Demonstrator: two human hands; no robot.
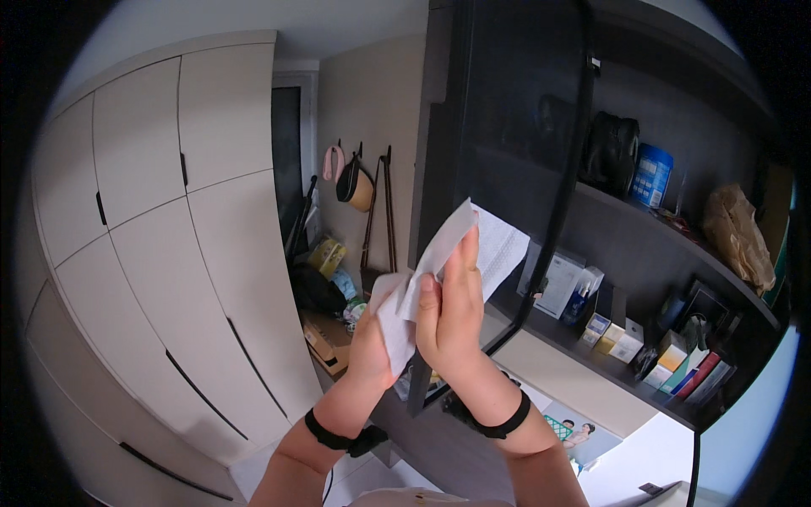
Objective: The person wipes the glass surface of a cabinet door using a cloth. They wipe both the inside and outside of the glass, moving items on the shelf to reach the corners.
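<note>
My left hand (370,353) and my right hand (454,325) come together in front of me, palms facing. Pressed between them is a white paper towel (503,251), folded and with a dimpled texture. One flap sticks up past the right fingertips, and another part covers the left fingers, so those are mostly hidden. The right thumb lies against the towel while the other right fingers stretch upward. Just beyond the hands stands the dark-framed glass door (524,110) of a cabinet, swung open.
To the right, the dark cabinet's shelf (642,221) holds a black bag (612,152), a blue canister (651,175) and a brown paper bag (737,238). Small boxes (627,340) and books (701,375) fill the lower shelf. Pale wardrobe doors (139,279) line the left. Hats and straps hang behind.
</note>
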